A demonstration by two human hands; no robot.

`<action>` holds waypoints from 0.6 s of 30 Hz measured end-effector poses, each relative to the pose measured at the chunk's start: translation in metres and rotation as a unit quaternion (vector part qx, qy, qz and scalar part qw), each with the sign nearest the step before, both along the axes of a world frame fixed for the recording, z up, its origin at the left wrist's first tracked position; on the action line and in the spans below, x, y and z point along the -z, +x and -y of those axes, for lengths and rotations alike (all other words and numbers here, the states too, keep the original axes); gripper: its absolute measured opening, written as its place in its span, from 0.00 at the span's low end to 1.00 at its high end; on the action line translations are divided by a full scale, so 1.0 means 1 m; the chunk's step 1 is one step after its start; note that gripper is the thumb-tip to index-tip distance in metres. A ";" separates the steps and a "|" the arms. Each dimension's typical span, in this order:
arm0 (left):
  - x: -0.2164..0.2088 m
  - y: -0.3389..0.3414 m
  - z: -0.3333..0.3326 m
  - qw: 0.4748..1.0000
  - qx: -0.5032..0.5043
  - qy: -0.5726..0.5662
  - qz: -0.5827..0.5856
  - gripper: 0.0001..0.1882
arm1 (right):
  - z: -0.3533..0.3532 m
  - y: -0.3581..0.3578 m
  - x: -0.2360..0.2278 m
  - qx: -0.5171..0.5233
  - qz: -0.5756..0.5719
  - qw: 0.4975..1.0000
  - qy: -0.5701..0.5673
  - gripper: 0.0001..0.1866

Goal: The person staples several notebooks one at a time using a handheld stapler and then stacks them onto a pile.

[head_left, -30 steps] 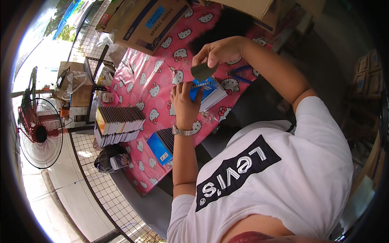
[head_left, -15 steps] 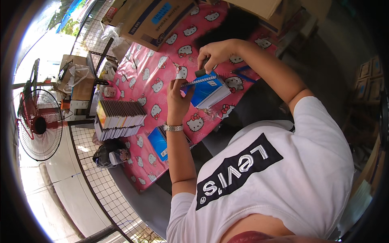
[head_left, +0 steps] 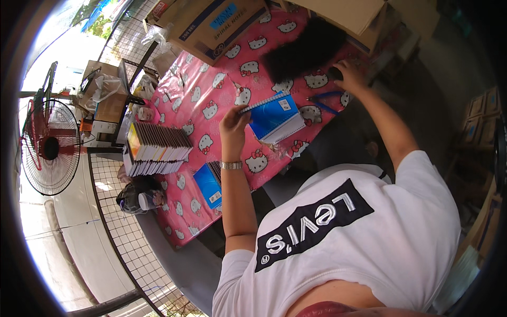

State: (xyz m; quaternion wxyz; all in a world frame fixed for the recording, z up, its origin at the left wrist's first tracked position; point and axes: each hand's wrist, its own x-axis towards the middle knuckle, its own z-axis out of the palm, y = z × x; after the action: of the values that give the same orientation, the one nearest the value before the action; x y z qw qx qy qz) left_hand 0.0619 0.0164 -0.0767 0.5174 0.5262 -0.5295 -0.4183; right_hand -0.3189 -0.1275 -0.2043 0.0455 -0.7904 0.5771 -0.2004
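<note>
notebook (head_left: 272, 117), spiral end pinched in left hand (head_left: 233, 126); dark piece (head_left: 335, 73) between right hand's (head_left: 349, 77) curled fingers, blue-handled tool (head_left: 330, 94) near.

The bare left hand (head_left: 234, 128) hides 1 end of the blue-covered spiral notebook (head_left: 275, 115) — its forearm (head_left: 235, 206), part of the blue notebook row (head_left: 208, 188) by the pink patterned table's near edge (head_left: 198, 232). The small, dark object (head_left: 334, 73) at the right hand (head_left: 350, 76) is too dim to tell.
</note>
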 end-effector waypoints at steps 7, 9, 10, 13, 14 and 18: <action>-0.005 -0.028 -0.017 0.987 -0.145 -0.070 0.027 0.11 | -0.097 0.049 0.021 -0.153 0.008 0.988 -0.034 0.30; -0.010 -0.043 -0.018 0.971 -0.186 -0.102 0.114 0.10 | -0.093 0.048 0.018 -0.130 0.053 0.990 0.003 0.30; -0.013 -0.051 -0.017 0.959 -0.201 -0.118 0.163 0.10 | -0.091 0.047 0.016 -0.118 0.076 0.990 0.021 0.29; -0.015 -0.053 -0.019 0.929 -0.238 -0.133 0.252 0.11 | -0.110 0.087 -0.062 -0.158 0.363 0.918 0.035 0.29; -0.014 -0.055 -0.022 0.922 -0.246 -0.129 0.271 0.11 | -0.121 0.100 -0.090 -0.192 0.369 0.910 0.005 0.29; -0.019 -0.067 -0.020 0.927 -0.237 -0.139 0.257 0.13 | -0.134 0.127 -0.134 -0.264 0.349 0.899 -0.028 0.30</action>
State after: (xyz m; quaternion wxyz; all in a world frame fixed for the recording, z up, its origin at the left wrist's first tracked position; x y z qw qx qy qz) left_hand -0.0053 0.0361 -0.0580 0.5158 0.6488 -0.5567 -0.0565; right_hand -0.1915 0.0063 -0.0700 0.2731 -0.7939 0.2889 -0.4600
